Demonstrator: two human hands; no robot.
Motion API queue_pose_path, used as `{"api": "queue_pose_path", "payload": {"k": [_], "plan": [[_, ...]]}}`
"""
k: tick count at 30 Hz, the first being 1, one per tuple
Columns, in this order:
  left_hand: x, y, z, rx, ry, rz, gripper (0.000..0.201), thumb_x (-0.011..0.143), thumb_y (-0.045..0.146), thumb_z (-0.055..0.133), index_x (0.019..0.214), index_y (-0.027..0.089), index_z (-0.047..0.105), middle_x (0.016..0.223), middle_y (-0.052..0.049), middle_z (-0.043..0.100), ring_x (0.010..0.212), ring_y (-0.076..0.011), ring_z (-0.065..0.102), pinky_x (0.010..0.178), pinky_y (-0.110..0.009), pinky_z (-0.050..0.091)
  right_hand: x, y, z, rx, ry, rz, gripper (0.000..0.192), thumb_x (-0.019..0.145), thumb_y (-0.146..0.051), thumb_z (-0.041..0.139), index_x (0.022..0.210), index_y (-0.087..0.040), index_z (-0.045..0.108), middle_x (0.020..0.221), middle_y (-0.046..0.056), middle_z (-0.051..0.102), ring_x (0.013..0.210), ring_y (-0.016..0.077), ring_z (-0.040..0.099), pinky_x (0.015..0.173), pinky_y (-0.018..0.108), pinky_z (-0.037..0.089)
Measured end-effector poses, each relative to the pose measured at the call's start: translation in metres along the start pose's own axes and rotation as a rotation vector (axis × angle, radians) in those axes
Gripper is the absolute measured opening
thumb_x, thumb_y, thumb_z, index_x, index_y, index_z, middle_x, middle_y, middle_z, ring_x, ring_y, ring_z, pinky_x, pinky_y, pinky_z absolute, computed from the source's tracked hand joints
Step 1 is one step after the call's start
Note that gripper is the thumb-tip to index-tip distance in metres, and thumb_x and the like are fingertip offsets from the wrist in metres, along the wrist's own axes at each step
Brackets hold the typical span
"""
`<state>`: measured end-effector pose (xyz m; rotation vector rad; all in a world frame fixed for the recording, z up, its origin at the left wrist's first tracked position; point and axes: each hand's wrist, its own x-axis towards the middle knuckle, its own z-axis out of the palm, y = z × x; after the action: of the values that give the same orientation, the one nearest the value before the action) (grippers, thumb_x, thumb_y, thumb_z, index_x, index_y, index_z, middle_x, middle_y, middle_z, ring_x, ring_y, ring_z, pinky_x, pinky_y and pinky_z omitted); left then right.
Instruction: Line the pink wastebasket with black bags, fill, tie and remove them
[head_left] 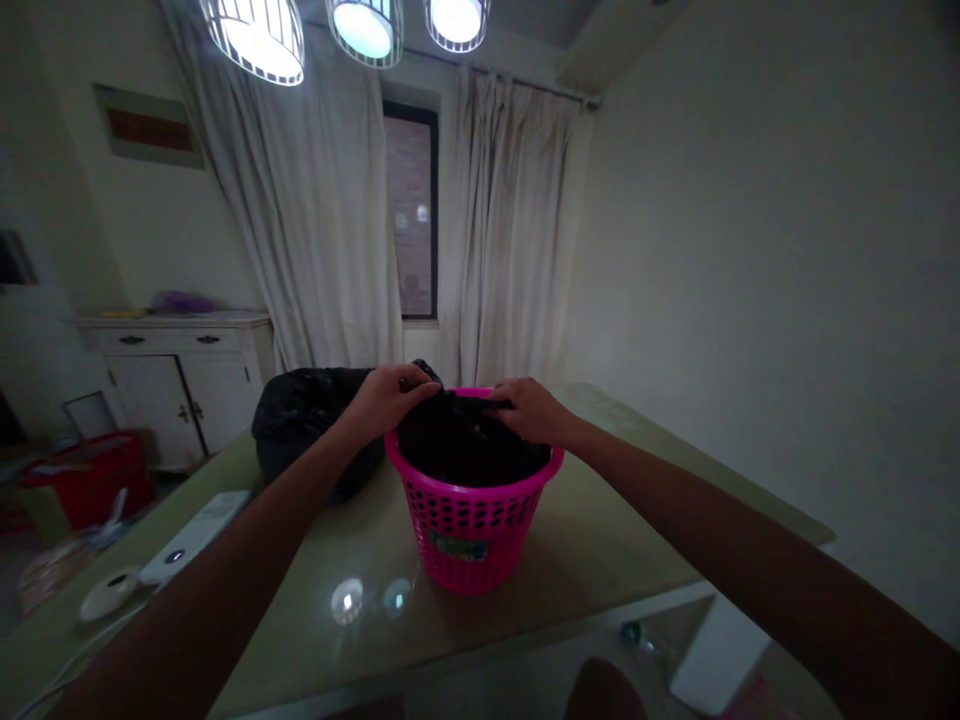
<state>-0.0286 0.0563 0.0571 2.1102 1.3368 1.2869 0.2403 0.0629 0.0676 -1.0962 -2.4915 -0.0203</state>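
Observation:
A pink plastic basket (480, 560) with rows of holes and a label on its side stands upright on the table (360, 640). Inside it sits a black plastic bag (472, 445), its upper edge bunched near the far rim. My left hand (397, 395) pinches the bag's edge at the back left of the basket. On the far right side, my right hand (529, 408) grips another part of that edge, with its wrist over the rim. How far down the bag reaches is hidden.
A full black bag (300, 415) lies left of the basket. White devices with a cable, one a power strip (195, 535), are at the table's left. Behind are a white cabinet (180, 385) and curtains (510, 230); a wall (750, 250) rises at right.

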Motion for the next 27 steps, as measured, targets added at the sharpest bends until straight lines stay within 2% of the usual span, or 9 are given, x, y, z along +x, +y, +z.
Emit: {"api": "queue_pose_path", "payload": {"k": [4,6,8,10,13,17,19,23,27], "plan": [[-0.001,-0.012,-0.006,0.154,0.204,-0.012,0.045,0.087,0.064,0.065,0.081,0.02,0.075,0.073,-0.006,0.075,0.071,-0.0237,0.068,0.067,-0.034,0.045,-0.001,-0.002,-0.001,0.103,0.112,0.078,0.026,0.098,-0.011,0.066,0.12,-0.011,0.082,0.12,0.014,0.081,0.112,0.0249,0.073,0.1,0.034,0.051],[-0.003,-0.006,-0.002,0.086,0.218,0.01,0.044,0.089,0.064,0.064,0.083,0.021,0.072,0.075,-0.006,0.077,0.073,-0.0238,0.069,0.066,-0.033,0.047,0.0,-0.014,-0.001,0.234,0.205,0.007,0.035,0.099,-0.019,0.072,0.133,-0.013,0.077,0.13,0.013,0.079,0.118,0.0235,0.073,0.105,0.034,0.051],[-0.005,0.002,0.003,-0.062,0.153,0.041,0.044,0.087,0.064,0.069,0.089,0.02,0.073,0.082,-0.007,0.08,0.076,-0.0235,0.072,0.069,-0.032,0.051,0.002,-0.026,0.001,0.254,0.205,-0.057,0.043,0.096,-0.031,0.08,0.136,-0.016,0.075,0.128,0.012,0.08,0.115,0.0246,0.074,0.101,0.035,0.053],[-0.007,0.005,0.003,-0.188,0.069,0.045,0.046,0.081,0.063,0.078,0.096,0.02,0.076,0.084,-0.005,0.08,0.075,-0.0224,0.072,0.069,-0.032,0.053,0.004,-0.028,0.003,0.163,0.155,-0.077,0.036,0.095,-0.034,0.083,0.126,-0.016,0.081,0.116,0.011,0.083,0.107,0.0261,0.076,0.093,0.035,0.052],[-0.009,-0.007,-0.004,-0.22,0.007,0.004,0.051,0.074,0.06,0.086,0.104,0.019,0.081,0.082,-0.004,0.079,0.072,-0.0218,0.071,0.066,-0.031,0.053,0.003,-0.015,0.007,0.1,0.165,-0.052,0.016,0.102,-0.03,0.075,0.106,-0.018,0.086,0.099,0.008,0.084,0.093,0.022,0.074,0.083,0.032,0.047],[-0.011,-0.026,-0.008,-0.066,0.076,0.016,0.045,0.081,0.063,0.076,0.088,0.019,0.08,0.083,-0.007,0.079,0.08,-0.0255,0.072,0.073,-0.036,0.055,0.0,-0.002,0.012,0.214,0.235,0.021,0.011,0.099,-0.024,0.076,0.096,-0.019,0.085,0.091,0.005,0.082,0.083,0.0178,0.071,0.078,0.03,0.045],[-0.012,-0.021,-0.003,-0.038,0.126,0.046,0.044,0.086,0.063,0.071,0.089,0.02,0.078,0.084,-0.007,0.078,0.082,-0.0254,0.071,0.073,-0.035,0.054,0.0,-0.006,0.013,0.304,0.269,0.061,0.007,0.093,-0.019,0.081,0.1,-0.017,0.083,0.091,0.004,0.081,0.085,0.0176,0.071,0.079,0.029,0.046],[-0.014,0.006,0.005,-0.06,0.032,0.083,0.043,0.087,0.063,0.076,0.091,0.021,0.08,0.078,-0.003,0.074,0.073,-0.0218,0.066,0.063,-0.031,0.048,0.002,-0.018,0.011,0.431,0.315,0.06,0.044,0.081,-0.013,0.089,0.123,-0.017,0.078,0.087,0.0,0.076,0.082,0.0164,0.069,0.078,0.028,0.047],[-0.015,0.012,0.004,-0.091,0.214,0.081,0.04,0.082,0.06,0.08,0.081,0.02,0.081,0.078,-0.004,0.072,0.075,-0.0212,0.064,0.064,-0.03,0.046,0.002,-0.012,0.008,0.452,0.32,0.025,0.012,0.091,-0.021,0.08,0.102,-0.018,0.083,0.088,0.001,0.078,0.084,0.0168,0.069,0.081,0.029,0.047]]}}
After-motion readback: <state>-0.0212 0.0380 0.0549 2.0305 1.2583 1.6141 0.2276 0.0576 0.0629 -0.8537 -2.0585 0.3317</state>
